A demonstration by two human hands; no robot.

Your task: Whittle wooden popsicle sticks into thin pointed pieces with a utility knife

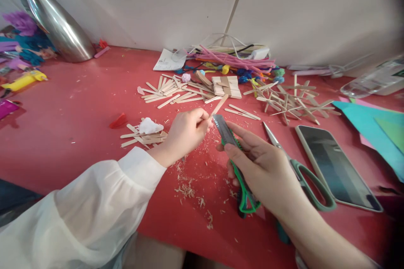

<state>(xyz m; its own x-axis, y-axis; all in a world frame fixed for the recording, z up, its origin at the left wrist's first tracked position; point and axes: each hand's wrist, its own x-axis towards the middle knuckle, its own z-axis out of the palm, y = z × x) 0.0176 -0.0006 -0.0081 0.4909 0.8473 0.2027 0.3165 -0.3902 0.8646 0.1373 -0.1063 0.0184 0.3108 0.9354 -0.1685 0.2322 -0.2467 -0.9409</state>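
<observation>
Between the fingers of my left hand (189, 132) is pinched a wooden popsicle stick (219, 105), its free end pointing up and to the right. My right hand (260, 162) is wrapped round a green and black utility knife (240, 176). The knife's blade (221, 128) is out and its tip lies close to the stick by my left fingertips; whether they touch I cannot tell. Below both hands, wood shavings (186, 189) are scattered over the red table (94, 122). Beside my left wrist lies a small pile of sticks (129, 142) with a crumpled white tissue (150, 126).
Loose sticks (170, 88), a banded stick bundle (232, 87) and pink pipe cleaners (233, 59) lie at the back. Scissors (311, 185), a phone (337, 164) and coloured paper (372, 122) lie right. A steel jug (58, 21) stands back left, a clear bottle (369, 80) back right.
</observation>
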